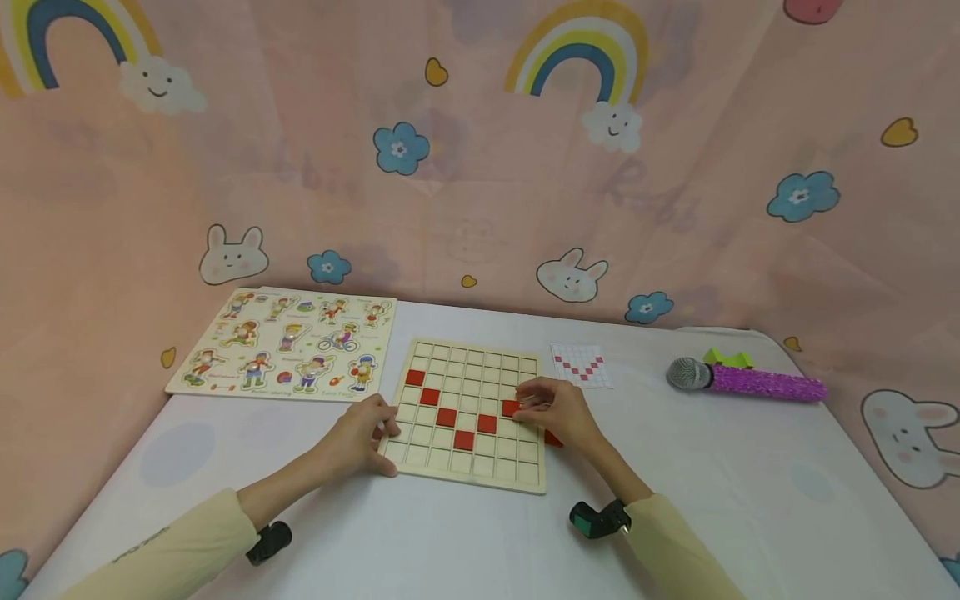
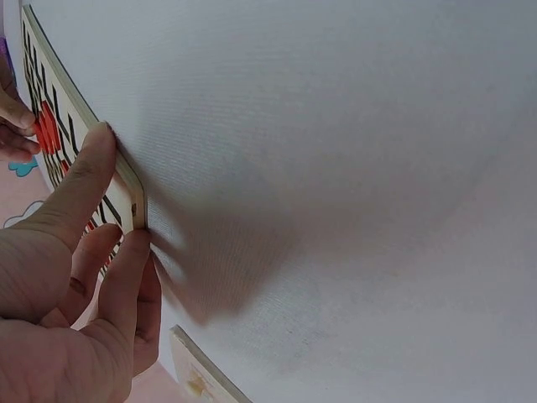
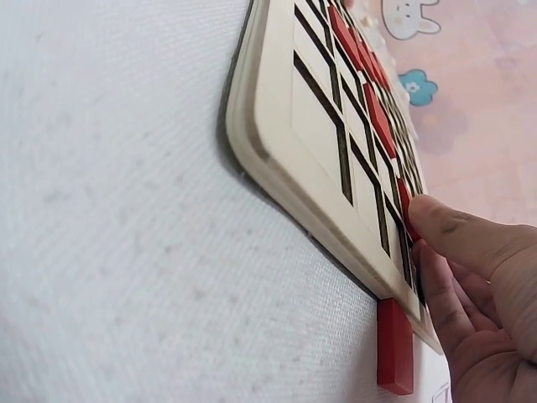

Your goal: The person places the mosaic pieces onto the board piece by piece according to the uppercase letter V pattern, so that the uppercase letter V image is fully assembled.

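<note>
A square wooden grid board (image 1: 468, 477) lies on the table, with several red square tiles (image 1: 447, 417) set in its cells in a V shape. My left hand (image 1: 355, 439) holds the board at its near left corner, thumb along the edge in the left wrist view and fingers at the side. With thumb and fingertips, my right hand (image 1: 558, 412) pinches the red tile (image 1: 510, 408) at the upper right end of the V. Another red tile (image 3: 394, 348) lies on the table against the board's right edge, partly covered by the right hand in the head view.
Behind the board lies a small pattern card (image 1: 582, 367) showing a red V. A picture puzzle board (image 1: 285, 346) sits at the back left. At the right are a purple microphone (image 1: 765, 384) and a yellow-green piece (image 1: 727, 359). A patterned cloth (image 1: 480, 192) hangs behind the table.
</note>
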The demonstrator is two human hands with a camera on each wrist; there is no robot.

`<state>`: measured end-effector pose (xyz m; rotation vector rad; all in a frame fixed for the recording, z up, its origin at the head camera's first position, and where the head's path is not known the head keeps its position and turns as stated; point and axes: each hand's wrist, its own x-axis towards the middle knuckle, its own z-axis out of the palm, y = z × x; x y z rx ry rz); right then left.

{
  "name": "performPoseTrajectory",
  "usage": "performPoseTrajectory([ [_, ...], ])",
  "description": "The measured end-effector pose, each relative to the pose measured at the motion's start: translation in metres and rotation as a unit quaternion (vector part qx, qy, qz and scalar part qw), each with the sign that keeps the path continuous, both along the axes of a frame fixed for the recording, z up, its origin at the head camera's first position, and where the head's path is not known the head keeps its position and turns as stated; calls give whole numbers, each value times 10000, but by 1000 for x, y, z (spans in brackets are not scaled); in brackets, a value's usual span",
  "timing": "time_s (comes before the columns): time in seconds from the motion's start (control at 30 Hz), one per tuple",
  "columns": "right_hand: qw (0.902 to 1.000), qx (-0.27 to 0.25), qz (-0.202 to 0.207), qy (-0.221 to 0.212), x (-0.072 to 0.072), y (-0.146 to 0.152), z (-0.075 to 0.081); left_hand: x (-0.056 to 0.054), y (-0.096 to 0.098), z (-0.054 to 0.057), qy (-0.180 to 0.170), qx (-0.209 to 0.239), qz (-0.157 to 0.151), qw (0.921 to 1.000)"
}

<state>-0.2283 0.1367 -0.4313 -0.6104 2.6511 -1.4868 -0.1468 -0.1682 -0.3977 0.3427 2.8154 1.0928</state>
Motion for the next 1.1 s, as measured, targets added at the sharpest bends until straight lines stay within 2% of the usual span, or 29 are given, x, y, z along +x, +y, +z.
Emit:
performPoseTrajectory([
  [0.23,9997,-204,12,-119,1,-2,2,-1,-1,0,33,11,-45,10000],
  [0.43,9997,-185,-78,-126,3,3,2,-1,0,0,32,10,-26,10000],
  [0.77,9981,-81,-498,-360,12,26,3,2,1,1,-14,-33,74,10000],
  [1.1,9971,-168,-552,-492,20,53,2,1,1,0,15,0,55,10000],
])
